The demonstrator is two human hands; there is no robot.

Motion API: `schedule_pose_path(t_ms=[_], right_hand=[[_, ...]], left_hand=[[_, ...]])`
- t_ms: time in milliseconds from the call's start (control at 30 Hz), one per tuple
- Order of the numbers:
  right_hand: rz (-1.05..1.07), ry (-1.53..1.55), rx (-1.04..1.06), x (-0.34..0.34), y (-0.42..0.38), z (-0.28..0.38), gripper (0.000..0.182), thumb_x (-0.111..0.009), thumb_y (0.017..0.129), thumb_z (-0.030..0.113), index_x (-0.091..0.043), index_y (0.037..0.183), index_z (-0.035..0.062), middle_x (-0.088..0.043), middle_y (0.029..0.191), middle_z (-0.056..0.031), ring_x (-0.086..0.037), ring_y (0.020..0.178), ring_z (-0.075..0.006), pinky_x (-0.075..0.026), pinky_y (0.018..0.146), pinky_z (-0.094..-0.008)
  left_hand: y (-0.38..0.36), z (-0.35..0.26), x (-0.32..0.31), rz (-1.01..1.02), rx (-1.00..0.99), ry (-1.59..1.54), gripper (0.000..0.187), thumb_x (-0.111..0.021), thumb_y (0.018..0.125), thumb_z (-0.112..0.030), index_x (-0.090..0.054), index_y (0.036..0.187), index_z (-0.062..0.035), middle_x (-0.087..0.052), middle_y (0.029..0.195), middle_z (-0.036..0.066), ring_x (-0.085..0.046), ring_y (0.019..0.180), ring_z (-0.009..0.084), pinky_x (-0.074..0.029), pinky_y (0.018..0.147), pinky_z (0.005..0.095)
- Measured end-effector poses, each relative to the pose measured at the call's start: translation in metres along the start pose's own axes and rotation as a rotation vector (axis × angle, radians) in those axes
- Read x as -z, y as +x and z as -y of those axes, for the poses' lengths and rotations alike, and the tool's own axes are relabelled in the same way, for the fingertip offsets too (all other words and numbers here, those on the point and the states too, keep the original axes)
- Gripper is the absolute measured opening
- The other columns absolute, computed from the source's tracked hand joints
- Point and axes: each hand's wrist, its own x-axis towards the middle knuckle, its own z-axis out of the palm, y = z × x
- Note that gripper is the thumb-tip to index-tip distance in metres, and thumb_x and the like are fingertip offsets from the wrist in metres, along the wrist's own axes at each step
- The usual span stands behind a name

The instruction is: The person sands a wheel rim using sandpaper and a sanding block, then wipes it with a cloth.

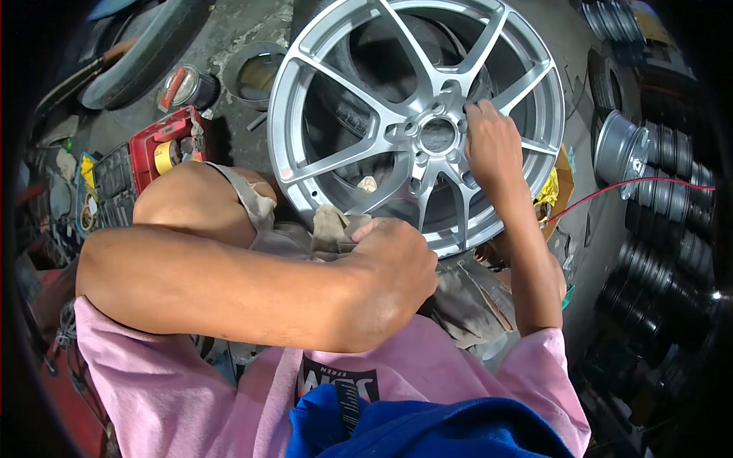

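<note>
A silver multi-spoke wheel rim (437,82) leans before my knees, its hub facing me. My right hand (492,145) is closed against the rim, just right of the hub; a small dark thing shows at its fingertips, too hidden to name. Below the rim's lower edge, my left hand (397,256) is curled closed, with its thumb pressed against a beige cloth (332,229). The fingers of this hand are mostly hidden from view.
A red toolbox (164,137), an open tool case (114,183), a can (195,88) and a bucket of liquid (259,72) stand at left. Tires lie at upper left and behind the rim. Stacked rims (668,149) line the right, crossed by a red hose (611,187).
</note>
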Motion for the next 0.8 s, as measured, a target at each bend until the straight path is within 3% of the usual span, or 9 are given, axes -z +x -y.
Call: schedule_pose_path(t_ms=[67, 167, 300, 400, 467, 600, 700, 767, 800], right_hand=[[0.096, -0.058, -0.070, -0.003, 0.012, -0.004, 0.031, -0.058, 0.083, -0.001, -0.066, 0.114, -0.0021, -0.062, 0.099, -0.0193, -0.063, 0.091, -0.0407, -0.050, 0.080, -0.0492], [0.008, 0.001, -0.053, -0.003, 0.004, 0.003, 0.030, -0.058, 0.082, -0.001, -0.066, 0.111, -0.0023, -0.063, 0.098, -0.0203, -0.063, 0.090, -0.0414, -0.050, 0.080, -0.0497], [0.000, -0.006, -0.061, -0.002, 0.005, 0.005, 0.027, -0.059, 0.083, 0.000, -0.067, 0.108, -0.0033, -0.062, 0.094, -0.0215, -0.064, 0.088, -0.0425, -0.050, 0.080, -0.0512], [0.090, -0.053, -0.097, -0.002, 0.015, -0.004, 0.021, -0.058, 0.088, 0.003, -0.068, 0.106, -0.0017, -0.063, 0.093, -0.0219, -0.064, 0.089, -0.0430, -0.051, 0.081, -0.0515], [0.084, 0.105, -0.034, 0.009, 0.015, -0.014, 0.016, -0.058, 0.095, 0.009, -0.070, 0.094, -0.0007, -0.068, 0.096, -0.0208, -0.068, 0.089, -0.0417, -0.053, 0.080, -0.0507], [0.074, 0.247, -0.074, 0.035, 0.020, -0.038, 0.021, -0.060, 0.097, 0.017, -0.075, 0.104, 0.0037, -0.072, 0.103, -0.0178, -0.068, 0.097, -0.0406, -0.054, 0.086, -0.0493], [0.093, 0.225, -0.038, 0.024, 0.026, -0.039, 0.023, -0.060, 0.098, 0.020, -0.074, 0.105, 0.0038, -0.072, 0.103, -0.0176, -0.069, 0.096, -0.0406, -0.054, 0.086, -0.0499], [0.124, 0.163, -0.042, 0.015, 0.034, -0.031, 0.023, -0.060, 0.096, 0.019, -0.075, 0.104, 0.0041, -0.072, 0.103, -0.0173, -0.069, 0.096, -0.0406, -0.055, 0.087, -0.0494], [0.224, 0.075, -0.093, 0.013, 0.040, -0.027, 0.022, -0.060, 0.096, 0.019, -0.076, 0.102, 0.0041, -0.073, 0.103, -0.0171, -0.069, 0.097, -0.0405, -0.055, 0.087, -0.0489]], left_hand=[[0.003, 0.002, 0.008, 0.148, -0.023, -0.005, 0.021, -0.065, 0.075, -0.021, -0.065, 0.087, -0.0047, -0.055, 0.086, 0.010, -0.054, 0.084, 0.0250, -0.037, 0.072, 0.0398], [-0.001, 0.005, 0.003, 0.039, -0.024, -0.080, 0.021, -0.066, 0.074, -0.021, -0.066, 0.088, -0.0044, -0.057, 0.087, 0.011, -0.055, 0.086, 0.0252, -0.038, 0.072, 0.0400], [0.005, 0.002, 0.008, 0.098, 0.004, -0.046, 0.020, -0.067, 0.073, -0.020, -0.066, 0.086, -0.0045, -0.058, 0.085, 0.011, -0.056, 0.083, 0.0253, -0.039, 0.069, 0.0402], [0.006, 0.003, 0.005, 0.135, -0.005, -0.047, 0.018, -0.068, 0.073, -0.019, -0.066, 0.084, -0.0048, -0.058, 0.082, 0.011, -0.058, 0.079, 0.0245, -0.040, 0.064, 0.0401], [0.002, 0.004, 0.003, 0.041, -0.042, -0.032, 0.018, -0.068, 0.072, -0.019, -0.066, 0.084, -0.0052, -0.058, 0.082, 0.011, -0.058, 0.079, 0.0246, -0.040, 0.065, 0.0399], [0.004, 0.004, 0.013, 0.181, -0.028, -0.040, 0.020, -0.067, 0.072, -0.019, -0.066, 0.086, -0.0047, -0.057, 0.085, 0.011, -0.056, 0.083, 0.0251, -0.039, 0.068, 0.0394], [0.003, 0.004, 0.006, 0.149, -0.052, -0.066, 0.021, -0.067, 0.073, -0.020, -0.065, 0.087, -0.0048, -0.057, 0.086, 0.011, -0.054, 0.084, 0.0247, -0.038, 0.070, 0.0390], [0.001, 0.002, -0.003, -0.033, -0.023, -0.045, 0.020, -0.067, 0.072, -0.020, -0.065, 0.087, -0.0052, -0.056, 0.084, 0.009, -0.054, 0.083, 0.0238, -0.037, 0.070, 0.0387], [0.006, 0.001, -0.006, -0.031, -0.022, -0.047, 0.020, -0.067, 0.072, -0.020, -0.065, 0.087, -0.0052, -0.056, 0.084, 0.009, -0.054, 0.083, 0.0238, -0.037, 0.070, 0.0387]])
